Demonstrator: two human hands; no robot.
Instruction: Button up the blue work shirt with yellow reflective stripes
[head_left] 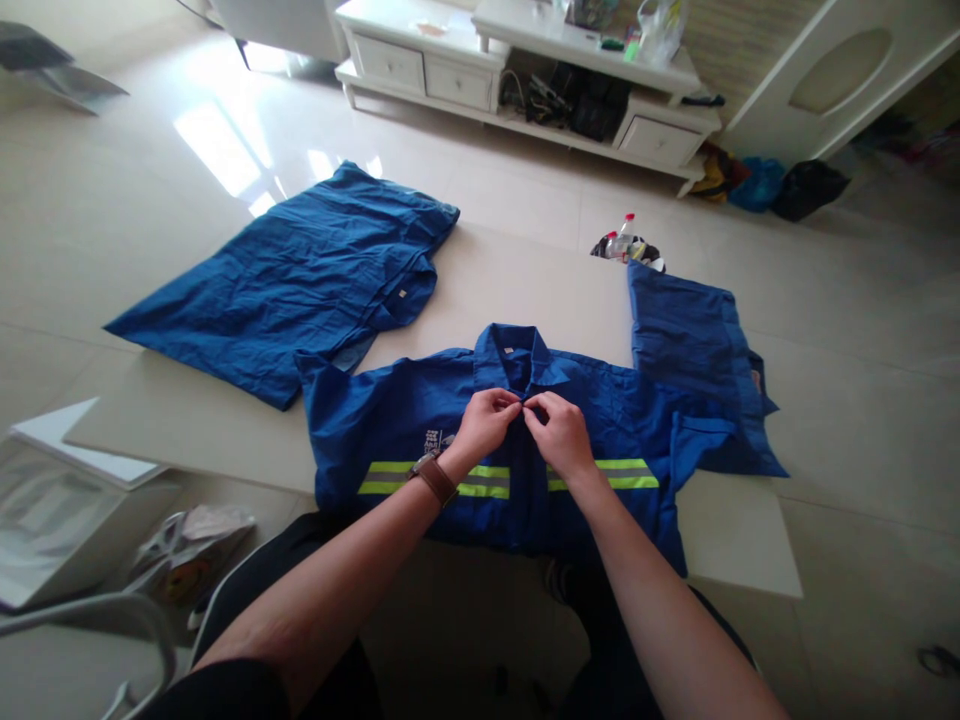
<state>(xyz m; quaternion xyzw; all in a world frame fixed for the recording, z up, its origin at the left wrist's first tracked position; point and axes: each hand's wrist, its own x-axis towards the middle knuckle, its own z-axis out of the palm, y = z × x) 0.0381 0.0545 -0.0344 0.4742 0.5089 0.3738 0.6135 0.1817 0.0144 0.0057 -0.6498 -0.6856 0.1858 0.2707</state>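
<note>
A blue work jacket (600, 405) with yellow-green and grey reflective stripes lies spread front side up before me, its collar pointing away. My left hand (487, 420), with a brown-strapped watch on the wrist, pinches the jacket's front edge just below the collar. From the other side my right hand (559, 430) pinches the same spot, and the fingertips of both hands nearly meet. Whatever small fastening may sit between the fingers is hidden. Below the hands the jacket's front hangs over the near table edge.
On the white table (525, 270), another blue garment (277, 280) lies at the left and a folded blue garment (686, 340) at the right. Bottles (622, 235) stand beyond the far edge. A white box (67, 520) is at the left, a white cabinet (465, 85) at the back.
</note>
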